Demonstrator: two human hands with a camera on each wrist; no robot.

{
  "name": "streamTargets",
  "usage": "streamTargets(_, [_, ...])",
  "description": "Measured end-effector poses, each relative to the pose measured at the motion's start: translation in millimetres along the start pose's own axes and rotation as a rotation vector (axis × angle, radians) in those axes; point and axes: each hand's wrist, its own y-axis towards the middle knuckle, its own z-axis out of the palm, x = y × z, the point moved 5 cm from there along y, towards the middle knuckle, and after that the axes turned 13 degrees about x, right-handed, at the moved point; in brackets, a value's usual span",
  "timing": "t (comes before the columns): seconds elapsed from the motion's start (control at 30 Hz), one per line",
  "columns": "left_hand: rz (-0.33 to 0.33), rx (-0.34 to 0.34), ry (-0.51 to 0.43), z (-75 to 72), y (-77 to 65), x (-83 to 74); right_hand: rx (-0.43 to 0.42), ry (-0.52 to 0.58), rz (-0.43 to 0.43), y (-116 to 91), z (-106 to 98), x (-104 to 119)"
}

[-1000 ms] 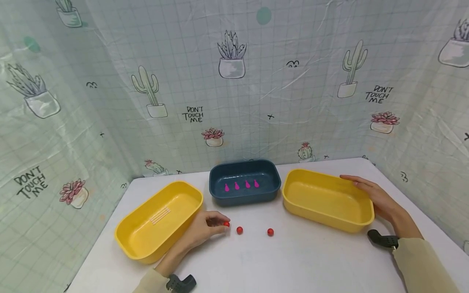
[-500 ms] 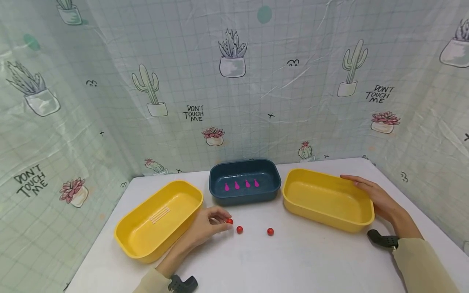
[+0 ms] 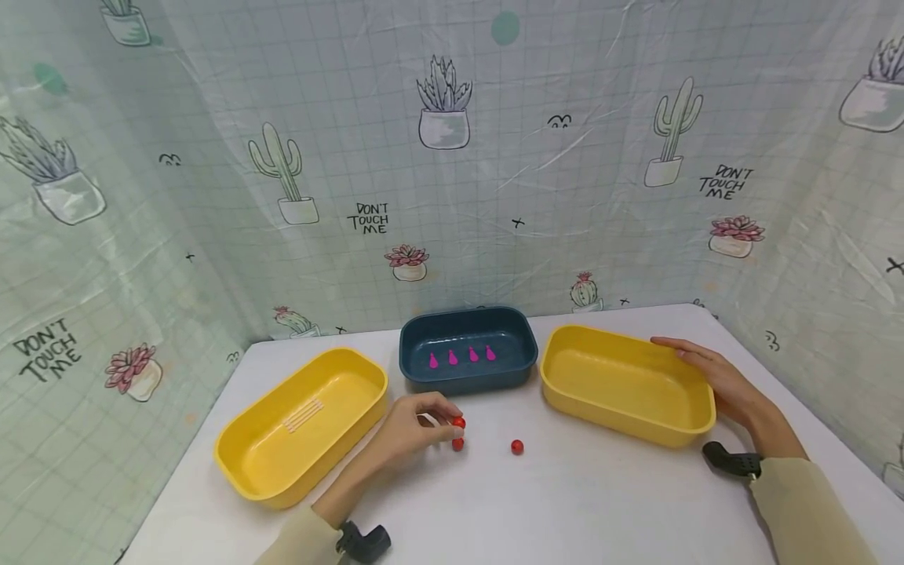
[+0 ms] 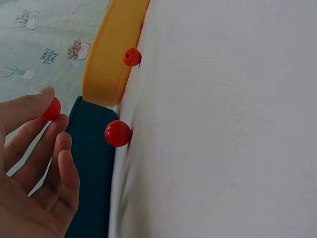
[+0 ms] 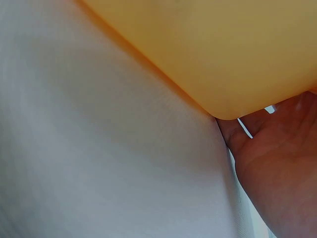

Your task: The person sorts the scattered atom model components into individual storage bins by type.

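My left hand (image 3: 417, 424) pinches a red bead (image 3: 459, 422) between thumb and fingertips, seen close up in the left wrist view as a round red bead (image 4: 51, 110). Just below it in the head view, a second bead (image 3: 457, 444) lies on the white table, and a third bead (image 3: 517, 446) lies farther right, its hole showing. My right hand (image 3: 723, 384) rests along the outer right end of the right yellow bin (image 3: 628, 428), fingers stretched out by its rim. In the right wrist view, that bin's wall hides part of the fingers.
A dark blue bin (image 3: 469, 384) at the back holds several small pink pear-shaped pieces (image 3: 453, 358). To the left, another yellow bin (image 3: 243, 447) contains several thin pale sticks (image 3: 303, 416). A printed curtain (image 3: 452, 204) hangs behind and beside the table (image 3: 537, 510).
My left hand has moved right and slightly up with the pinched bead, now over the second bead in the head view. My right hand stays at the yellow bin.
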Motion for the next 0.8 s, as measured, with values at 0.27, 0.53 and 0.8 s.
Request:
streamTargets(0.27, [0.031,0.038,-0.029,3.6,22.8,-12.7,-0.002,0.002,-0.007,1,-1,-1])
streamTargets(0.53, [0.071,0.022,-0.058,11.1,43.8,-23.8,-0.01,-0.007,0.011,0,-1,-1])
streamTargets(0.8, [0.107,0.031,-0.12,23.0,69.2,-36.3,0.006,-0.015,-0.022,-1,0,2])
